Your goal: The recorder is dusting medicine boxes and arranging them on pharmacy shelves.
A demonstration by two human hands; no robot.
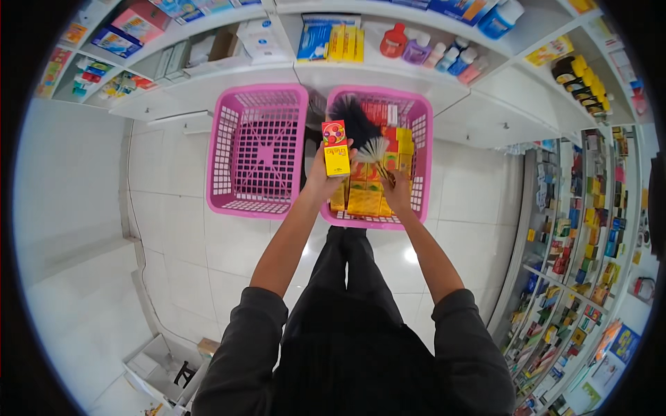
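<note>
My left hand (318, 174) holds a small red and yellow carton (336, 150) upright, its printed front facing up at me. In my right hand (398, 191) is the short handle of a feather duster (373, 151); pale feathers spread near the grip, and dark ones lie beyond. Both hands are over the right pink plastic basket (428, 156). Rows of yellow and red cartons (364, 202) fill much of that basket, and red and white boxes (384, 113) lie at its far end. The duster and my hands hide part of the contents.
A second pink basket (265, 155) stands to the left, its slatted bottom showing. Ahead are white shelves with bottles (393, 40) and boxes (346, 42). A glass display case (562, 249) full of small packages runs along the right. A white bin (161, 364) sits at lower left.
</note>
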